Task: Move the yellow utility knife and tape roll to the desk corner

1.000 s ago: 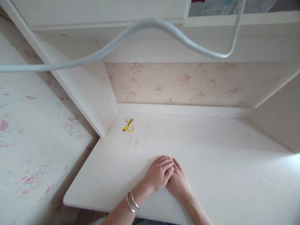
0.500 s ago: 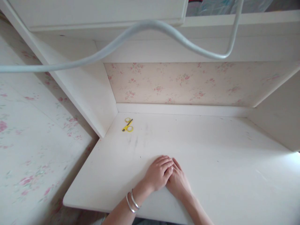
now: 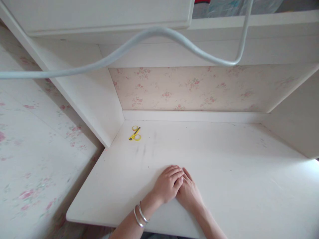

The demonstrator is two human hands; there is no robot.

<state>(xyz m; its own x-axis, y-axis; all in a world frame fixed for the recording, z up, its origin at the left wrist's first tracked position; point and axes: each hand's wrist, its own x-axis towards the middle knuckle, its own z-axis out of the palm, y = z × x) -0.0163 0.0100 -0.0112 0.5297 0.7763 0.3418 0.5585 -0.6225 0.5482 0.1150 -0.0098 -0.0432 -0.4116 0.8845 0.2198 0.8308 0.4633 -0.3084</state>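
Observation:
Both my hands rest flat on the white desk [image 3: 224, 172] near its front edge. My left hand [image 3: 166, 186], with two silver bangles on the wrist, lies palm down with its fingers laid over the fingers of my right hand [image 3: 189, 193]. Both hands have their fingers stretched out and hold nothing. A small yellow utility knife [image 3: 135, 133] lies with two yellow tape rings far off at the desk's back left corner, well beyond my hands.
A white side panel [image 3: 99, 99] walls the desk on the left and another on the right. Floral wallpaper [image 3: 194, 88] backs the alcove under a shelf. A pale grey cable [image 3: 154, 33] hangs across the top of the view.
My hands have not moved. The view has drifted slightly, nothing on the desk has shifted.

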